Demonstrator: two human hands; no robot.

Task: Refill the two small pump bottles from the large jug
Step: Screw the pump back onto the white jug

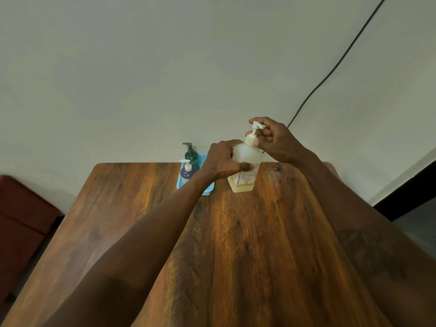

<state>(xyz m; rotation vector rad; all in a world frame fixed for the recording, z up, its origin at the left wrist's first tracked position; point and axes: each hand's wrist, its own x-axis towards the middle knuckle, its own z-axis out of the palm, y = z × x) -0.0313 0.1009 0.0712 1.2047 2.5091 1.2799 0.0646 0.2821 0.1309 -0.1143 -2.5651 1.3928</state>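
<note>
At centre frame, on the table (pixel 236 244), the jug (pixel 245 168) is standing upright — the left hand (pixel 224 161) is gripping its body while the right hand (pixel 271 140) is pinching its white pump (pixel 254 131). Just left, two small bottles (one green (pixel 191 153), one purple (pixel 188 172)) are sitting in a blue tray (pixel 205 187).

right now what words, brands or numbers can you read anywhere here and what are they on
"BIOCHEK" (last letters uncertain): printed sideways on the large jug's label.
Remaining lines on that label: too small and blurred to read.
Green pump bottle and purple pump bottle: no readable text.
</note>
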